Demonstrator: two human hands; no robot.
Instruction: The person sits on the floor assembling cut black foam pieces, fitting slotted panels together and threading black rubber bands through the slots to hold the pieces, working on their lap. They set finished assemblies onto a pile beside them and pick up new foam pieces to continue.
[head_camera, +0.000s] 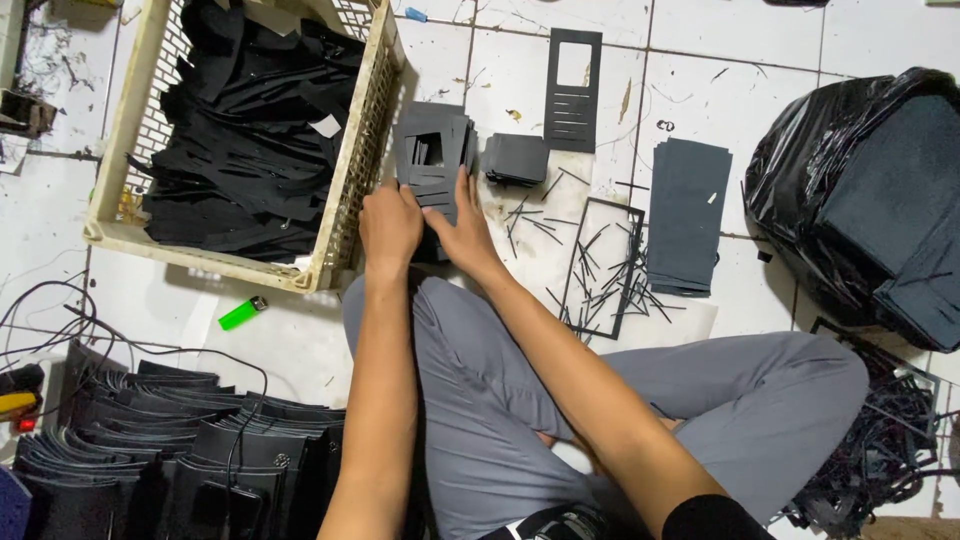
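Observation:
I sit cross-legged on a white tiled floor in grey trousers. Both hands reach forward to a stack of dark grey die-cut sheets (432, 155) with rectangular cut-outs, lying beside a crate. My left hand (388, 228) grips the stack's near left edge. My right hand (462, 225) rests on its near right side, thumb stretched up over the top sheet. A small pile of dark squares (516, 158) lies just right of the stack.
A cream plastic crate (118, 130) full of black scraps stands at left. A cut-out sheet (573, 90), an empty frame with thin offcut strips (600, 268), a stack of plain dark sheets (686, 216), a black bag (862, 190), a green lighter (243, 313) and curved black pieces (150, 450) surround me.

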